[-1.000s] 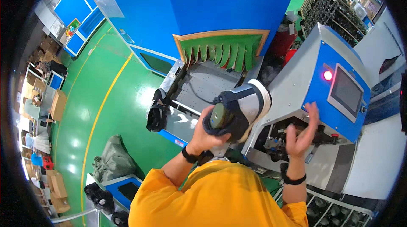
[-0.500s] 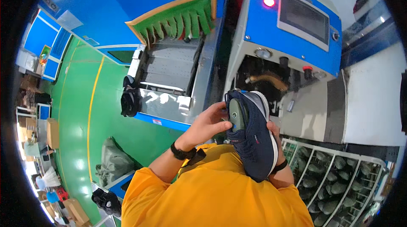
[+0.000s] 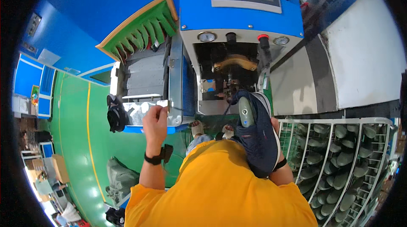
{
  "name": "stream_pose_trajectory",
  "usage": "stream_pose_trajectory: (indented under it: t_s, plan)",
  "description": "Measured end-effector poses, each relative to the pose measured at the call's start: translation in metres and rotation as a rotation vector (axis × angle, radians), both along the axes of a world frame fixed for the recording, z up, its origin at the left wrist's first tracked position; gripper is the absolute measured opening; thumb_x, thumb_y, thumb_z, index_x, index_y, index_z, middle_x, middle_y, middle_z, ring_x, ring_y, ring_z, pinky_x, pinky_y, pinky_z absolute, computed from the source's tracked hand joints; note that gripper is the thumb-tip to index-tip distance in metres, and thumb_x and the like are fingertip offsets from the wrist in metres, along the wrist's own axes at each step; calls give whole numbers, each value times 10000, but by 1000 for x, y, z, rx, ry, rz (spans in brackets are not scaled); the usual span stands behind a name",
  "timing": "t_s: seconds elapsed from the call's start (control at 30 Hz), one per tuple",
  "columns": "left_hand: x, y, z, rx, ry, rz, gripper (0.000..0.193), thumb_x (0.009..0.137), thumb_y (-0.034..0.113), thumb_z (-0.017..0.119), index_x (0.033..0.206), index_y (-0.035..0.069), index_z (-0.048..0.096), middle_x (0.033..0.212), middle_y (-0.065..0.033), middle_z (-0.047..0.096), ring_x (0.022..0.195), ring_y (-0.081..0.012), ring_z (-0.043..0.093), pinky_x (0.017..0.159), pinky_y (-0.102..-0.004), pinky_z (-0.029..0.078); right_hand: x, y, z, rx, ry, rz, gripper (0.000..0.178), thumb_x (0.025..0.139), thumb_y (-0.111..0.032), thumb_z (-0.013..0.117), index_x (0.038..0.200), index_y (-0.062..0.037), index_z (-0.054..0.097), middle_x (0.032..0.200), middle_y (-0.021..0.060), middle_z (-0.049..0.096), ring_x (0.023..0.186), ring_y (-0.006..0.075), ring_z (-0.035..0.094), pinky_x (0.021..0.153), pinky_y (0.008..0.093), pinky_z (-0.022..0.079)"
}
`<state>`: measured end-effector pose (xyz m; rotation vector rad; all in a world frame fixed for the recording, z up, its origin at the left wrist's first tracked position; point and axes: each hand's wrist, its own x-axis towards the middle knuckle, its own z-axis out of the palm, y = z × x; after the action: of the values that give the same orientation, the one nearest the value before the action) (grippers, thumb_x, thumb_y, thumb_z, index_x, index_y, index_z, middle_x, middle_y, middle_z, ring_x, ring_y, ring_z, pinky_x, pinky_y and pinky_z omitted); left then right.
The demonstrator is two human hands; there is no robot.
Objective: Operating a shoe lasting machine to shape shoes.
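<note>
A navy sneaker (image 3: 256, 146) with a white sole sits upright in front of my body, its toe toward me. Inside its collar is a grey-green shoe last (image 3: 246, 112). My right hand (image 3: 275, 126) grips the shoe along its right side, most of its fingers hidden behind it. Off to the left, my left hand (image 3: 155, 125) is raised, fingertips pinched together near the metal front ledge of the conveyor. A thin dark strand, perhaps a lace, shows between that hand and the shoe; whether the fingers hold it is unclear.
Ahead stands a blue machine (image 3: 241, 19) with a screen, gauges and a lit red lamp. To its left is a conveyor (image 3: 146, 74) under green curtain strips, dark shoes (image 3: 115, 114) at its corner. A white wire rack (image 3: 335, 121) full of lasts stands at right.
My left hand has left the shoe's collar and moved left, its fingers now pinched. The right hand still holds the shoe. My view has turned, putting the machine more squarely ahead.
</note>
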<state>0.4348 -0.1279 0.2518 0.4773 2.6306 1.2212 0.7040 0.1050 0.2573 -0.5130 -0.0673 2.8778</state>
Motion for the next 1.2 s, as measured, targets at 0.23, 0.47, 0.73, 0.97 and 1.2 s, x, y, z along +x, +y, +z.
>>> stream_pose_trajectory:
  t_s: [0.23, 0.47, 0.73, 0.97, 1.2]
  plan:
    - [51, 55, -3, -37, -316, -724, 359, 968, 400, 611, 951, 55, 711, 953, -186, 712, 847, -386, 685, 758, -424, 539, 12, 20, 23, 440, -321, -88, 641, 915, -341, 656, 1415, 27, 496, 1299, 195, 646, 1096, 304, 685, 955, 414, 573]
    - [72, 131, -44, -4, -175, -617, 443, 1004, 398, 587, 860, -17, 644, 722, -115, 645, 687, -213, 624, 641, -380, 480, 8, 57, -25, 1025, -562, 207, 918, 784, -156, 808, 1553, -9, 328, 1407, 105, 553, 1252, 207, 539, 1053, 334, 434]
    - [44, 62, -27, 538, -1031, -737, 248, 938, 136, 634, 723, 11, 631, 635, 5, 555, 611, -76, 487, 575, -264, 401, 23, 61, -72, 629, -666, 195, 924, 775, -135, 768, 1559, 22, 305, 1373, 113, 577, 1215, 201, 568, 1032, 323, 442]
    - [15, 48, -58, 619, -1164, -315, 106, 937, 119, 635, 963, 16, 630, 782, -37, 606, 643, -141, 532, 607, -291, 448, -74, 80, -15, 1418, -782, 80, 1008, 729, -128, 822, 1572, 8, 287, 1187, 78, 626, 998, 165, 602, 865, 291, 506]
    - [10, 53, -112, 594, -1277, -87, 140, 943, 183, 644, 887, 54, 638, 741, -27, 589, 644, -159, 577, 605, -302, 481, -138, 99, -24, 1948, -1074, 310, 1142, 679, -256, 865, 1607, -65, 227, 1171, 214, 644, 1040, 281, 655, 892, 345, 522]
